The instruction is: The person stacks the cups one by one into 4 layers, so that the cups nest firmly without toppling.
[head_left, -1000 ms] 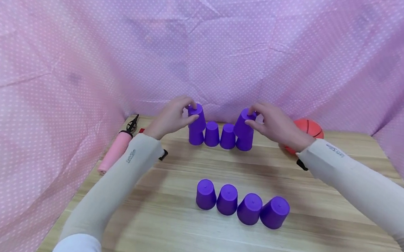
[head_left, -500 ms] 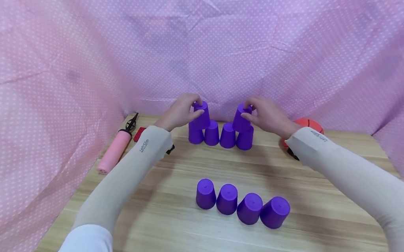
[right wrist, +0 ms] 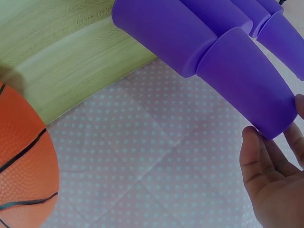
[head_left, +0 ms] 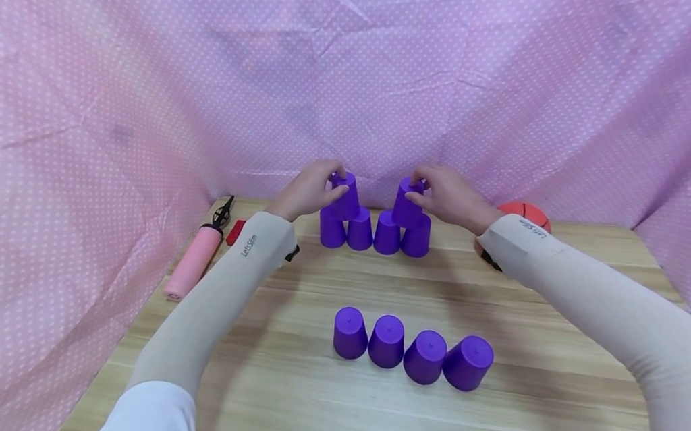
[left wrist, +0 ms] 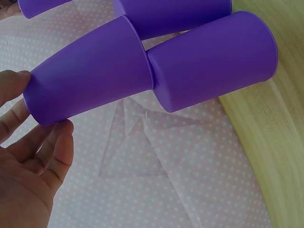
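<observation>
On the desk (head_left: pixel 294 401), four upturned purple cups (head_left: pixel 387 238) were lined up far back. By the left grip (head_left: pixel 309 189), the left upper cup (head_left: pixel 346 203) was pinched near its top over the left pair (head_left: pixel 359 235); by the right grip (head_left: pixel 453 197), the right upper cup (head_left: pixel 405 211) over the right pair (head_left: pixel 416 241). Either could be toppled by off-centre release, or a pair spread by heavy pressing.

Pale wood-grain worktop (head_left: pixel 282 400), surrounded by dotted cloth (head_left: pixel 393 77).
Cloth hangs behind the fingers (left wrist: pixel 62 152) and well out to either side of them, pink to their left, shading to lilac behind and to their right; white dots, with creases and folds noted. Worktop lies below the fingers and extends to the near side of them, grain running crosswise. Lighting soft: faint sheen and blurred shadows on the wood.
</observation>
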### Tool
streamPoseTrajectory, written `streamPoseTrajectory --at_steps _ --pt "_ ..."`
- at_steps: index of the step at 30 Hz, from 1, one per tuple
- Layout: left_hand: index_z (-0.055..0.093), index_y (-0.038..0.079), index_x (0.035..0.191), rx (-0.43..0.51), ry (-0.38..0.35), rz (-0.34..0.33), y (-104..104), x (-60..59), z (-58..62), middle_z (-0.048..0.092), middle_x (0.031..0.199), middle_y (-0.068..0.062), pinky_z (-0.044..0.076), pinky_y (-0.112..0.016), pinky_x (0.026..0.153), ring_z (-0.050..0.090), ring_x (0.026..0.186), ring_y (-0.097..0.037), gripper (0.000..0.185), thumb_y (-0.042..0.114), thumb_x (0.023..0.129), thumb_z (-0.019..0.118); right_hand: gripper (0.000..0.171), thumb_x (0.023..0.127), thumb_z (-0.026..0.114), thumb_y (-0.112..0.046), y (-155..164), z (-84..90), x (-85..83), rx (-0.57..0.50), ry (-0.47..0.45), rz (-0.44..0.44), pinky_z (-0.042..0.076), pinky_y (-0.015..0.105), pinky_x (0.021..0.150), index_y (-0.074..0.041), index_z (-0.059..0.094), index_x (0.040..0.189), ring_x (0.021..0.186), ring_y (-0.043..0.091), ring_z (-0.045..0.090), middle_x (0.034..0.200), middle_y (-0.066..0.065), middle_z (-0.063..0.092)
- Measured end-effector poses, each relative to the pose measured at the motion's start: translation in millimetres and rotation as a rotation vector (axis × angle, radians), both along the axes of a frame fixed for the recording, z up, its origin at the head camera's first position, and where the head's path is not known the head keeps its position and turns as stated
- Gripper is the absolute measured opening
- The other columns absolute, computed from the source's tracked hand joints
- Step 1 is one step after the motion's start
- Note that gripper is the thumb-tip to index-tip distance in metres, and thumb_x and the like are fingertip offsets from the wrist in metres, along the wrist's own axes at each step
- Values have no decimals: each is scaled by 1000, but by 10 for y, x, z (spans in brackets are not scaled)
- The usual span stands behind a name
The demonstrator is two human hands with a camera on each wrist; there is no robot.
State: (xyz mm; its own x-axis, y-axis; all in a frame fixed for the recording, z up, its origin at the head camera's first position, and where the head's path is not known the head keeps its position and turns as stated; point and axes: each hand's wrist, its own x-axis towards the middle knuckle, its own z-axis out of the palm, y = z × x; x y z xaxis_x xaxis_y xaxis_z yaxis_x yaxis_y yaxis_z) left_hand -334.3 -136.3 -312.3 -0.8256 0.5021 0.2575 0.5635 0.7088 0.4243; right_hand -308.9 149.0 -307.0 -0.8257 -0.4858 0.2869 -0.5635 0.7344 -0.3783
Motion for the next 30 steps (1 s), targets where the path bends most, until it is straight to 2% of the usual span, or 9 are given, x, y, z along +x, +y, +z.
streamPoseTrajectory --at_steps 12,14,17,21,26,30 --pt "58 8 103 4 20 6 -46 34 16 59 109 -8 44 -36 86 53 104 -25 20 19 89 66 22 88 68 -21 20 25 -3 -16 -26 20 46 43 82 -5 60 101 97 32 57 101 13 62" --pt "58 8 104 7 38 9 -70 61 32 59 111 -9 43 -38 88 51 106 -26 21 20 89 66 22 87 69 -20 36 41 28 -24 -26 14 45 44 83 -6 60 102 100 32 56 103 13 62" --pt "59 8 105 13 116 9 -122 110 46 59 113 -8 42 -39 90 51 106 -26 22 22 89 66 22 87 69 -19 68 68 95 -36 -14 13 44 45 85 -8 59 103 104 32 54 106 12 61" --pt "60 5 105 47 228 -24 -210 225 43 58 116 -9 41 -38 90 50 107 -26 23 19 87 67 24 87 69 -18 100 105 219 -45 45 60 44 45 85 -7 59 105 102 31 54 106 12 60" --pt "61 4 103 82 293 -102 -283 465 12 58 114 -8 42 -38 86 48 108 -24 23 16 86 69 28 85 72 -20 102 113 424 -14 207 150 46 43 81 -4 61 105 95 28 57 102 10 62" --pt "61 4 102 96 358 -177 -273 677 -31 60 111 -10 41 -38 91 52 106 -24 22 14 84 70 28 82 74 -19 95 50 620 -11 290 229 47 40 74 -6 60 102 84 22 57 94 5 60"
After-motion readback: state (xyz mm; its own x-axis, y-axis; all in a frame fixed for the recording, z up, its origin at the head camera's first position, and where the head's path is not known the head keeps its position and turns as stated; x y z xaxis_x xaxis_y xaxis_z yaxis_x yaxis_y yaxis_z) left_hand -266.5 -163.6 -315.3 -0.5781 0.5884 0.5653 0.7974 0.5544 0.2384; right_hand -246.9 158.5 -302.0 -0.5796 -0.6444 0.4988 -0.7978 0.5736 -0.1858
